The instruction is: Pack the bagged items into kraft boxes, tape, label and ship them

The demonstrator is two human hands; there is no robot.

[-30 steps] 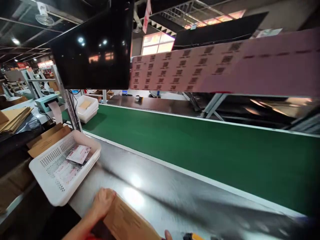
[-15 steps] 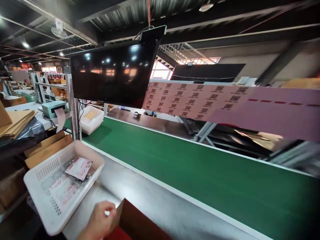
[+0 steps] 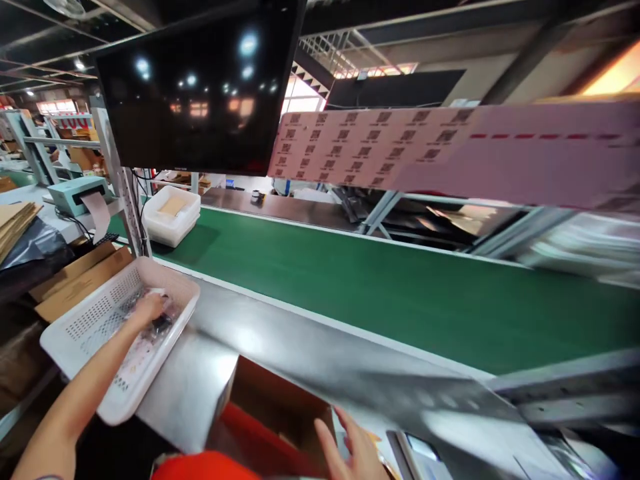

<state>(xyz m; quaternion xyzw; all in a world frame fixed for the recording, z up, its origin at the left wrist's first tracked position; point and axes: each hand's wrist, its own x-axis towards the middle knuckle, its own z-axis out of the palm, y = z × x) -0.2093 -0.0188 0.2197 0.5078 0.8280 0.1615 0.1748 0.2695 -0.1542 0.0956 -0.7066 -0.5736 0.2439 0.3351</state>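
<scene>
My left hand (image 3: 149, 308) is down in the white perforated basket (image 3: 55, 339), its fingers closed over a clear plastic packet (image 3: 161, 325) with a pink and white label. The fingertips are partly hidden. Other clear packets (image 3: 140, 353) lie on the basket floor near my wrist. In front of me stands an open brown cardboard box (image 3: 280, 400) with a red front side; its bottom is mostly in shadow. At the box's right edge is my right hand (image 3: 357, 450), thumb and forefinger spread apart, near a pale edge.
A phone-like device (image 3: 423, 448) lies right of the box on the metal table (image 3: 220, 313). Behind runs a green conveyor belt (image 3: 320, 267), with stacked white bins (image 3: 173, 217) at its left. A dark monitor (image 3: 195, 100) and a pink panel of codes (image 3: 350, 150) hang above.
My left hand has come into the basket and onto the packet. My right hand has come into view at the box. The view has tilted down, showing more of the box and table.
</scene>
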